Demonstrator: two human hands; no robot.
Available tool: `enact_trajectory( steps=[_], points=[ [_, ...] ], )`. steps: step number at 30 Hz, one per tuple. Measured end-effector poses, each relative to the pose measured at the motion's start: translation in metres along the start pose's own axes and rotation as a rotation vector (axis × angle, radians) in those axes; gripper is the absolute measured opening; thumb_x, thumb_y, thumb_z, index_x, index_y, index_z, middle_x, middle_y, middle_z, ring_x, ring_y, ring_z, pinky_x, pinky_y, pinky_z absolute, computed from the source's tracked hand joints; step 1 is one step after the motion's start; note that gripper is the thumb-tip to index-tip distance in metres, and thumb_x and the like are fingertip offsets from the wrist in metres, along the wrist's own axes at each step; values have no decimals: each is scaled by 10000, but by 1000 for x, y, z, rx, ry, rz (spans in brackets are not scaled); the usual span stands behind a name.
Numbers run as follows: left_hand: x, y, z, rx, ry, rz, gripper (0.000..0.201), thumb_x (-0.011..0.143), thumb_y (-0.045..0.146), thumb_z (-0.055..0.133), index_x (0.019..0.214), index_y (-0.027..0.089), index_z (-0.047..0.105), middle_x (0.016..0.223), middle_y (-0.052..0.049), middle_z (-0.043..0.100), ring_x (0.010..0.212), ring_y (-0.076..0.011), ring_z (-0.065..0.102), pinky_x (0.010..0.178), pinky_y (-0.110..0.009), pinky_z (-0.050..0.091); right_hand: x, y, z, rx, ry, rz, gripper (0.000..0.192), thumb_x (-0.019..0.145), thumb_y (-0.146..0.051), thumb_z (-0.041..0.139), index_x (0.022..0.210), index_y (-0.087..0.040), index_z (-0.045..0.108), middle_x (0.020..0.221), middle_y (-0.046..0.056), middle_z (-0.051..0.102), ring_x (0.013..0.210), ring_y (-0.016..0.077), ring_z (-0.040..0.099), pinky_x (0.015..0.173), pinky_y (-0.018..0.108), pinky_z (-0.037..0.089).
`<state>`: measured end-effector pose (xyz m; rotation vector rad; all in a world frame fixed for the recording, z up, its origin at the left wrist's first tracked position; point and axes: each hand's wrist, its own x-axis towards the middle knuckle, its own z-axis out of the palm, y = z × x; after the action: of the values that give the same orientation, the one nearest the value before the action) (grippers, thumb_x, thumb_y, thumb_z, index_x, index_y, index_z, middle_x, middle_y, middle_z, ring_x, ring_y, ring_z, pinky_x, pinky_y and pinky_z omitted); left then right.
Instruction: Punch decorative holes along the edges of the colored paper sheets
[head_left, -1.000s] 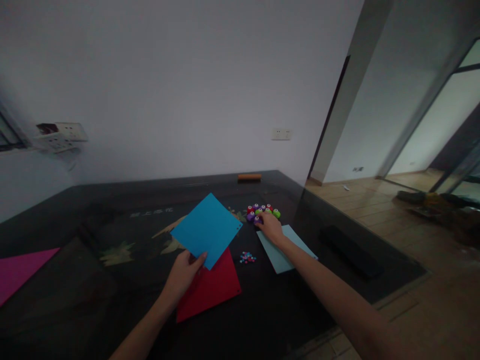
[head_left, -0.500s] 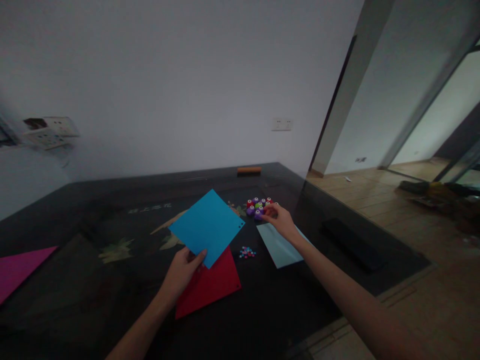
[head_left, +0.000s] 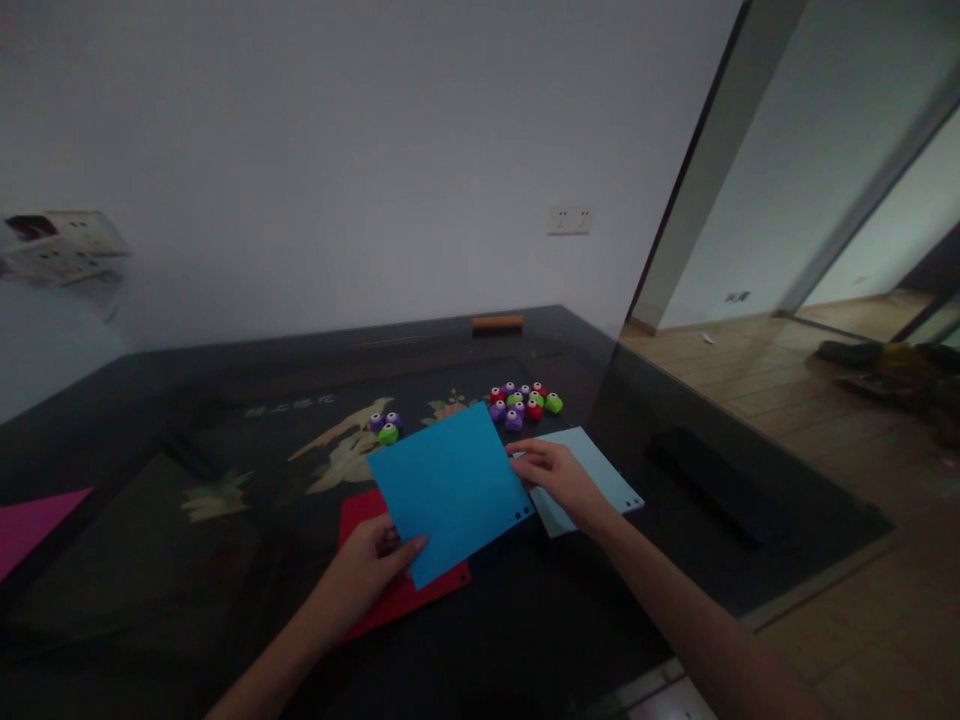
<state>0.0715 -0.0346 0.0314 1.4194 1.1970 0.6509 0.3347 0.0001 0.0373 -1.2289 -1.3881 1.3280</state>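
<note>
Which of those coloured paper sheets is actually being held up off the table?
The bright blue sheet: the left hand grips its near corner and the right hand touches its edge. The red, pale blue and pink sheets lie flat.

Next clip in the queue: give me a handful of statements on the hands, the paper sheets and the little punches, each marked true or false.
1. The left hand holds the bright blue paper sheet at its near corner. True.
2. The right hand rests on the cluster of small coloured paper punches. False: it is at the right edge of the blue sheet, apart from the cluster.
3. A red paper sheet lies under the blue one on the dark table. True.
4. The pale blue paper sheet lies left of the red one. False: it lies to the right, by the right hand.
5. A magenta paper sheet lies at the table's far left. True.
</note>
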Motion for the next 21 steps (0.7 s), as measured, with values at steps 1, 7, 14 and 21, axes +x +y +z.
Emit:
enact_trajectory(
  steps=[1,7,14,21],
  points=[
    [0,0,0,5,-12,-4,377,686,524,633,796,163,626,747,-45,683,696,-224,625,652,-316,489,0,1,-1,14,4,7,295,742,-303,633,996,-155,617,683,0,633,617,133,573,611,277,457],
    [-3,5,-3,34,24,36,313,784,468,563,876,177,631,766,-23,680,687,-200,610,713,-326,494,2,5,-1,78,4,10,213,675,-244,672,864,-160,621,642,-18,611,581,121,563,582,266,455],
    [1,-6,-9,43,174,55,330,793,483,543,902,182,624,829,-26,682,813,-225,630,782,-334,489,0,3,1,68,2,-4,216,678,-242,659,869,-163,595,636,-22,605,566,115,560,593,274,464],
    [2,-7,-4,35,160,119,285,773,446,572,837,174,627,782,-23,670,764,-211,625,736,-321,495,2,6,0,70,22,5,301,649,-294,705,889,-158,584,673,-8,608,616,129,566,580,271,459]
  ],
)
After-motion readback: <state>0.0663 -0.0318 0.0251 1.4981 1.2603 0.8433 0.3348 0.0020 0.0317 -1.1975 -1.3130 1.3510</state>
